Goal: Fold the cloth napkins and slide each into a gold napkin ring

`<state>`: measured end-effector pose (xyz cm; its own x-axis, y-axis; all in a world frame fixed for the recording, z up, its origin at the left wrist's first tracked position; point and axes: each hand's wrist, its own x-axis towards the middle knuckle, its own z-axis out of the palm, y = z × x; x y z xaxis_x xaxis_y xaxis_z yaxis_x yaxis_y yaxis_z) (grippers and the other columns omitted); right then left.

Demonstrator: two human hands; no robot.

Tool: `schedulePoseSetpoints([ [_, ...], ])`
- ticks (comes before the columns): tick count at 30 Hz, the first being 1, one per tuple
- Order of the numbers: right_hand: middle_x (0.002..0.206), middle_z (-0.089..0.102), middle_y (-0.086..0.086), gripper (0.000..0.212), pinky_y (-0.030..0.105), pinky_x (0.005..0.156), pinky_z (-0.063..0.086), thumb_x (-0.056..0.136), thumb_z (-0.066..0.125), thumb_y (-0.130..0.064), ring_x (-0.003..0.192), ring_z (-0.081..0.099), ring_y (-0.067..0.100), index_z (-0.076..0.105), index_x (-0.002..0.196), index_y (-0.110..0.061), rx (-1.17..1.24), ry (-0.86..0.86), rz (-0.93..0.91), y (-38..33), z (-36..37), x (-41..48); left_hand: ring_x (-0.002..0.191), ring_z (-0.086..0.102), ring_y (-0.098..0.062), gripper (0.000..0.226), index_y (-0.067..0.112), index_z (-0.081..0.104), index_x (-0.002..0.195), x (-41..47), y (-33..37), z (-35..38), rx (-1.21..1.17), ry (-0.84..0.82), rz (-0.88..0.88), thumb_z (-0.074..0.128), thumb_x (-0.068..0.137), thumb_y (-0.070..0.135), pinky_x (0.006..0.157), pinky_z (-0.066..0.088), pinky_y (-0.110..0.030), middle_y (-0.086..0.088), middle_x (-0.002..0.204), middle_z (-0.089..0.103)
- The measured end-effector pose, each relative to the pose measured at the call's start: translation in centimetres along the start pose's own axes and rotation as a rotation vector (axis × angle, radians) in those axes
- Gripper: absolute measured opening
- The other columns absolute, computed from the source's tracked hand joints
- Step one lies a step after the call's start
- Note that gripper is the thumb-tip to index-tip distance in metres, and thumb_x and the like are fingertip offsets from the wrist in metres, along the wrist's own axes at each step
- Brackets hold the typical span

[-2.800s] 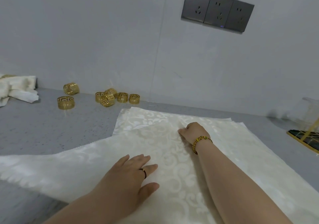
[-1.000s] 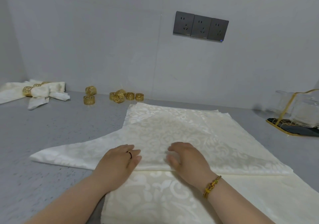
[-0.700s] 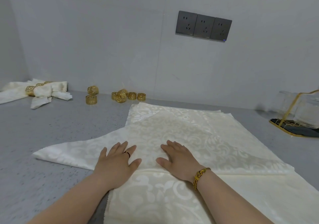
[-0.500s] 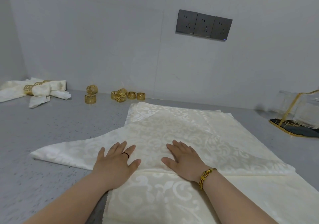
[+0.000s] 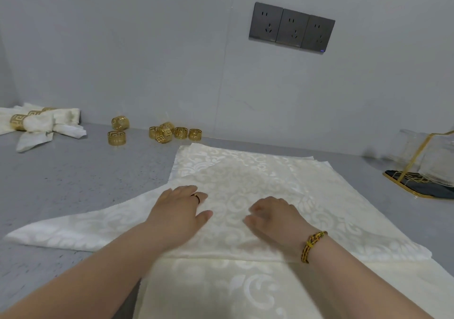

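Two hands lie side by side, apart, on a cream damask napkin [image 5: 245,183] folded into a triangle, its long folded edge nearest the viewer. The left hand [image 5: 179,210] rests palm down with the thumb spread and the fingers loosely bent onto the fabric; a dark finger ring [image 5: 196,197] shows on it. The right hand [image 5: 272,218] has its fingers curled under, knuckles raised; whether they pinch the cloth cannot be told. A yellow braided bracelet [image 5: 313,245] circles the right wrist.

The napkin sits on a stack of flat napkins [image 5: 221,289], its left tip overhanging onto the grey countertop [image 5: 73,171]. Both forearms cross the stack, and the left one hides part of the folded edge.

Several loose gold napkin rings [image 5: 181,132] stand near the wall behind the stack. Finished napkins [image 5: 36,122], already ringed, lie at far left. A triple socket panel [image 5: 292,29] is on the wall, and a gold-framed glass holder [image 5: 430,169] on a dark tray stands at far right.
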<state>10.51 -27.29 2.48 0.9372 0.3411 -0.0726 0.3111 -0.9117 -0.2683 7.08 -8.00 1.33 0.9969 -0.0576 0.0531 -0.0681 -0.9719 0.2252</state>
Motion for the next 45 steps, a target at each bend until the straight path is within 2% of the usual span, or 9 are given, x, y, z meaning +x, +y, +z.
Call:
schedulePoseSetpoints([
  [2,0.129,0.051,-0.001,0.032,0.027,0.099,0.034,0.093,0.046,-0.033,0.119,0.045,0.018,0.054,0.120,-0.018,0.081,0.070,0.020,0.4,-0.5,2.4,0.143,0.002,-0.012,0.056,0.026,0.014,0.147,2.0,-0.2,0.8,-0.038,-0.003,0.011,0.028,0.097,0.047,0.116,0.001,-0.030,0.003,0.156,0.004],
  [5,0.134,0.047,0.001,0.034,0.022,0.094,0.034,0.095,0.044,-0.028,0.122,0.045,0.017,0.049,0.127,-0.017,0.150,0.094,0.036,0.9,-1.0,5.9,0.143,-0.006,-0.012,0.060,0.027,0.004,0.148,2.9,-0.6,2.0,0.001,-0.089,0.040,0.024,0.096,0.050,0.115,-0.005,-0.031,0.003,0.156,-0.004],
  [11,0.152,0.023,0.002,0.047,0.029,0.110,0.021,0.098,0.038,-0.025,0.139,0.024,0.021,0.027,0.143,-0.016,0.121,0.076,0.020,-0.1,-0.4,14.9,0.142,-0.011,-0.010,0.057,0.031,0.002,0.147,3.5,-1.1,3.0,0.070,-0.115,0.080,0.016,0.096,0.053,0.115,-0.009,-0.033,0.007,0.156,-0.008],
  [14,0.142,0.036,0.009,0.041,0.034,0.107,0.028,0.098,0.033,-0.026,0.133,0.031,0.027,0.038,0.134,-0.006,-0.002,0.027,0.000,-0.8,0.3,17.7,0.142,-0.010,-0.009,0.060,0.033,0.002,0.146,3.6,-1.1,3.1,0.099,-0.117,0.082,0.011,0.092,0.058,0.115,-0.008,-0.033,0.009,0.155,-0.007],
  [29,0.128,0.044,0.011,0.046,0.034,0.103,0.030,0.098,0.031,-0.037,0.124,0.037,0.028,0.043,0.128,-0.004,-0.135,-0.010,0.003,-0.1,1.2,16.5,0.142,-0.005,-0.009,0.057,0.033,0.008,0.146,2.8,-0.7,2.2,0.096,-0.117,0.098,0.022,0.094,0.054,0.114,-0.010,-0.033,0.009,0.154,0.000],
  [34,0.146,0.031,0.006,0.047,0.037,0.110,0.021,0.098,0.028,-0.038,0.136,0.024,0.029,0.034,0.139,-0.014,-0.177,-0.048,0.032,-0.4,0.8,17.3,0.142,-0.009,-0.007,0.058,0.034,0.005,0.146,3.0,-0.8,2.4,0.075,-0.119,0.079,0.021,0.094,0.055,0.114,-0.011,-0.034,0.011,0.155,-0.005],
  [36,0.144,0.034,0.006,0.043,0.037,0.106,0.023,0.098,0.028,-0.035,0.132,0.028,0.030,0.038,0.134,-0.014,-0.188,-0.029,0.053,-0.5,0.8,18.0,0.142,-0.011,-0.007,0.059,0.035,0.003,0.146,3.2,-1.0,2.6,0.066,-0.120,0.068,0.020,0.094,0.055,0.114,-0.010,-0.034,0.011,0.155,-0.008],
  [42,0.141,0.040,0.008,0.038,0.035,0.103,0.029,0.098,0.032,-0.023,0.129,0.031,0.031,0.042,0.133,-0.013,-0.070,0.065,0.090,-0.5,0.9,19.5,0.141,-0.016,-0.006,0.058,0.036,0.001,0.146,3.7,-1.5,2.9,0.016,-0.133,0.066,0.019,0.094,0.055,0.115,-0.013,-0.034,0.011,0.155,-0.011],
  [45,0.138,0.044,0.002,0.044,0.033,0.106,0.030,0.094,0.041,-0.016,0.130,0.034,0.025,0.037,0.137,-0.018,0.129,0.120,0.118,-0.2,0.7,20.3,0.141,-0.016,-0.005,0.058,0.036,0.000,0.146,3.9,-1.6,3.0,0.008,-0.133,0.071,0.019,0.094,0.054,0.114,-0.014,-0.033,0.012,0.154,-0.011],
])
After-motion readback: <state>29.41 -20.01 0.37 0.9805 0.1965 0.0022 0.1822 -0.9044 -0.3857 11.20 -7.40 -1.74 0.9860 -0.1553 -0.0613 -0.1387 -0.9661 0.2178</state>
